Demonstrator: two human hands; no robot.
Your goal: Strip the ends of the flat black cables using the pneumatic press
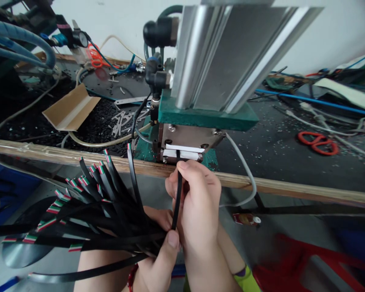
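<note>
My left hand (159, 259) is closed round a thick bundle of flat black cables (115, 219), whose cut ends show red, white and green wires fanning out to the left. In my right hand (197, 198), thumb and fingers pinch a single flat black cable (178, 198). That cable's far end reaches into the slot between white strips on the press (188, 136), and its tip is hidden there. Its lower part runs down to my left thumb. The press has a green plate (207, 117) below a silver cylinder (213, 56).
Black scraps and a folded cardboard piece (71, 107) lie left of the press. Orange-red scissor handles (318, 142) and grey cables are on the right. The wooden bench edge (292, 192) runs across in front. A red stool (310, 263) stands below.
</note>
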